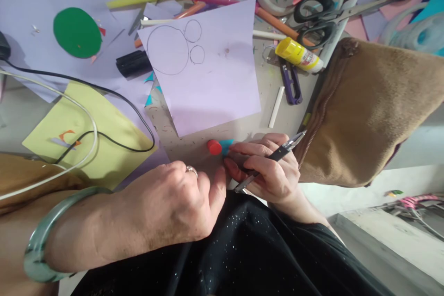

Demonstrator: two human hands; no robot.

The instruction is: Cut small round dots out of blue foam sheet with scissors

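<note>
My left hand (173, 201), with a ring and a green bangle, is closed near the table's front edge; whatever its curled fingers hold is hidden. My right hand (270, 169) has a black and silver pen (282, 150) tucked between its fingers, and its thumb and index finger pinch a small blue paper piece (225, 146). Just left of that piece is a red round cap (214, 147). Above the hands lies a light purple sheet (215, 88) with one large and two small circles drawn on it.
A brown zip pouch (371, 111) lies at the right. Scissors (326, 18), a yellow glue stick (299, 54) and a purple sharpener-like tool (291, 83) are behind it. A green oval (77, 32), yellow paper (114, 157) and cables (138, 118) lie left.
</note>
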